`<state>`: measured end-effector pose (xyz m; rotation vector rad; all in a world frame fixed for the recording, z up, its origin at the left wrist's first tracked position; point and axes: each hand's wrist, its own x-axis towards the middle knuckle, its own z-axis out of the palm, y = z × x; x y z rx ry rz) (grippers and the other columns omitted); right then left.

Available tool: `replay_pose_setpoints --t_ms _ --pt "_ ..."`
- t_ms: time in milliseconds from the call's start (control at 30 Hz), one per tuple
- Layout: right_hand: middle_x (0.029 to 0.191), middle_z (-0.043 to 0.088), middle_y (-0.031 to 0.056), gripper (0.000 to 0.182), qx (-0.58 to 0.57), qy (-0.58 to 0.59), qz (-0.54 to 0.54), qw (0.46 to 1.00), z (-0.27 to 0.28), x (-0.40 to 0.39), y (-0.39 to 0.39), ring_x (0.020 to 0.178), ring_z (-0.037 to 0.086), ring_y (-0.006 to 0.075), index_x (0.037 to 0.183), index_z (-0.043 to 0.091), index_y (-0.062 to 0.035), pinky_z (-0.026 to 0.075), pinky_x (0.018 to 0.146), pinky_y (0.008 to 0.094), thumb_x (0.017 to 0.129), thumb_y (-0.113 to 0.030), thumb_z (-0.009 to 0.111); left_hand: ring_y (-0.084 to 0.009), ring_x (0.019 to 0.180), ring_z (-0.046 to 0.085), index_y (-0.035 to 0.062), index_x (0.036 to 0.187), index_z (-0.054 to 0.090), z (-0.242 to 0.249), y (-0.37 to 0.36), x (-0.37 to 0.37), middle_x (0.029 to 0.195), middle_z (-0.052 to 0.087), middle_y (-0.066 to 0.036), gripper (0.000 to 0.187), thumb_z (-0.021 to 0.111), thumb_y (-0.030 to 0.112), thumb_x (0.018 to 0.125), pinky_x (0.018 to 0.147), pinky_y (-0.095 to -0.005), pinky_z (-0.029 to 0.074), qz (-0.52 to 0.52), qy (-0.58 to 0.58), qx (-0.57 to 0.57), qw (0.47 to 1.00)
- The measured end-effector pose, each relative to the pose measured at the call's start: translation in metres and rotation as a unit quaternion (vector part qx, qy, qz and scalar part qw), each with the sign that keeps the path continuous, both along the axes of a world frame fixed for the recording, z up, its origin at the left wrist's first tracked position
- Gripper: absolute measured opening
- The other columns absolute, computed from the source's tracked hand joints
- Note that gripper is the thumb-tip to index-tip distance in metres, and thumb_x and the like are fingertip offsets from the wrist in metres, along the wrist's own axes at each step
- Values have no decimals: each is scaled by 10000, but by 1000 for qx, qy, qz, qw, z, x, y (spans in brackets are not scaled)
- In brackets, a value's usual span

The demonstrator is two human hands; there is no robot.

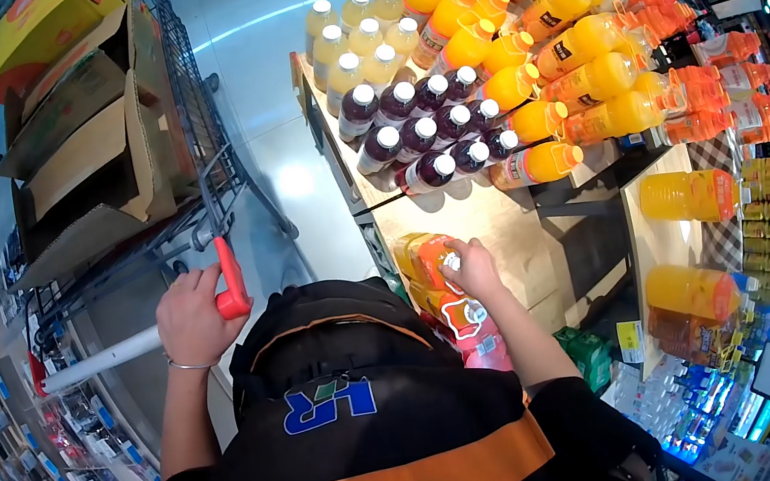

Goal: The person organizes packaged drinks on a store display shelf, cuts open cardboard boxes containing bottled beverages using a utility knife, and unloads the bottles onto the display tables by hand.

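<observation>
My left hand is wrapped round the handlebar of a shopping cart, beside its red end piece. On the right, my right hand has its fingers closed at an orange juice bottle near the front edge of the wooden display table. The fingertips are partly hidden against the bottle. Just nearer to me, another orange bottle with a white loop on it stands close by, and a pink pack shows below my wrist.
Dark purple bottles with white caps stand in rows on the table, with pale yellow bottles behind. Large orange juice bottles fill the right side. Open cardboard boxes sit in the cart. Shelves line the left.
</observation>
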<state>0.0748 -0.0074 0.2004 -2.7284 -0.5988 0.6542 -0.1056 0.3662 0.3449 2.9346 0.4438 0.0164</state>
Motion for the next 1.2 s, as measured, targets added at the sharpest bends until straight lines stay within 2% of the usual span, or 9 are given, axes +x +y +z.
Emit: replay_pose_setpoints --t_ms 100,167,200,300,367,467,567,767,1200 --pt "987 541 198 560 -70 48 13 996 18 12 3 846 606 359 1205 548 -160 503 741 430 709 -370 701 -255 716 567 80 966 609 0 -1 1 765 552 -73 460 714 397 650 613 -356 462 0 -1 3 1000" --pt "1078 510 196 603 -163 85 90 979 28 21 7 911 603 348 1247 517 -183 499 765 434 727 -440 680 -254 715 565 79 964 609 0 -1 2 762 549 -72 459 713 397 650 608 -355 460 5 -5 3 1000" --pt "1149 475 198 671 -184 50 97 977 29 31 11 953 596 342 1300 463 -179 496 781 434 736 -485 662 -254 713 565 78 962 610 -1 -1 1 758 546 -73 455 712 395 651 607 -356 459 7 -9 6 1000" --pt "1200 457 205 798 -101 -51 -12 993 29 76 44 957 586 357 1378 326 -123 495 788 428 731 -415 690 -255 707 565 76 956 615 -1 0 0 752 542 -74 444 709 388 654 607 -356 459 12 -10 7 1000" --pt "1191 471 208 812 -66 -79 -32 994 -7 108 56 957 583 357 1386 310 -103 489 799 422 728 -375 701 -255 702 565 76 952 617 -1 1 1 749 541 -75 436 707 383 655 609 -355 459 16 -9 6 1000" --pt "1150 490 199 745 -49 -79 -54 994 -57 130 71 947 588 353 1346 371 -147 484 798 429 718 -354 714 -255 695 566 77 944 623 0 0 1 745 539 -76 421 705 372 655 612 -353 462 20 -15 2 1000" --pt "1027 511 167 490 -52 -83 -125 987 -66 131 82 903 593 349 1113 501 -191 475 788 443 698 -315 731 -255 694 567 77 942 626 0 1 2 743 538 -76 415 707 355 646 616 -352 464 25 -27 -5 999" --pt "906 543 200 367 22 -101 -17 995 -76 126 86 872 555 373 935 540 -106 463 790 425 639 -201 736 -253 696 558 78 937 616 -1 4 1 736 535 -74 433 720 333 603 612 -354 462 29 -40 -12 999" --pt "983 507 199 393 27 -60 -52 997 -68 100 145 891 557 383 1016 526 -130 459 810 431 678 -183 721 -243 700 550 74 943 606 -4 4 0 736 523 -72 460 717 353 594 607 -352 451 22 -27 -6 999"
